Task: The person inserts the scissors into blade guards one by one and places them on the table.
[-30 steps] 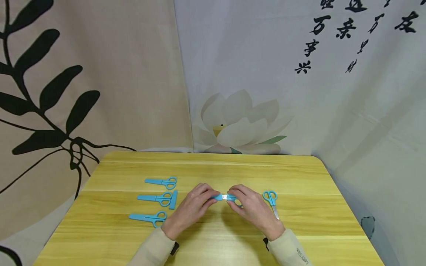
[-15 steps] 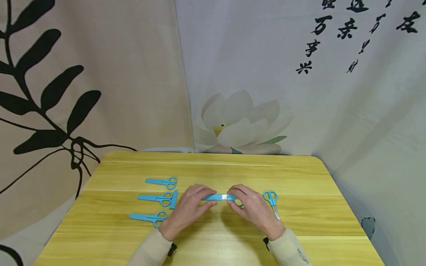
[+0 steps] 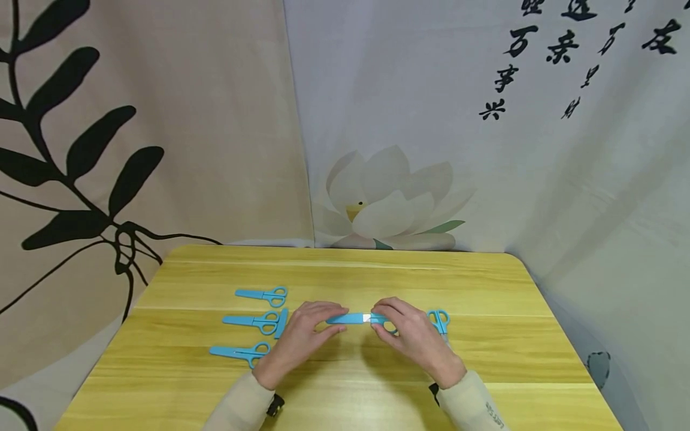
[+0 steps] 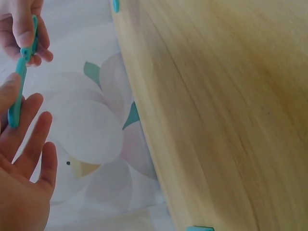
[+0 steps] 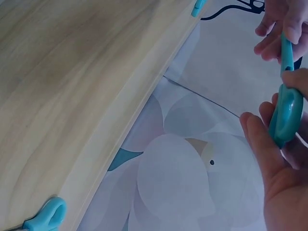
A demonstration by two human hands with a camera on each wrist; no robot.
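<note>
A pair of blue-handled scissors is held level above the middle of the table, its blue blade cover partly over the blades. A short bright strip of blade shows between cover and handles. My left hand pinches the cover's far left end between thumb and fingers; in the left wrist view the thumb lies along the cover. With my right hand I grip the handle end, and the finger loops show in the right wrist view. Fingers hide part of the handles.
Left on the wooden table lie three covered blue scissors, top, middle and bottom. A loose blue cover stands beside the middle pair. Uncovered scissors lie behind my right hand. Printed curtains hang behind.
My left hand has slid left along the cover to its end, so more of the cover shows. My right hand and the scissors have shifted slightly right.
</note>
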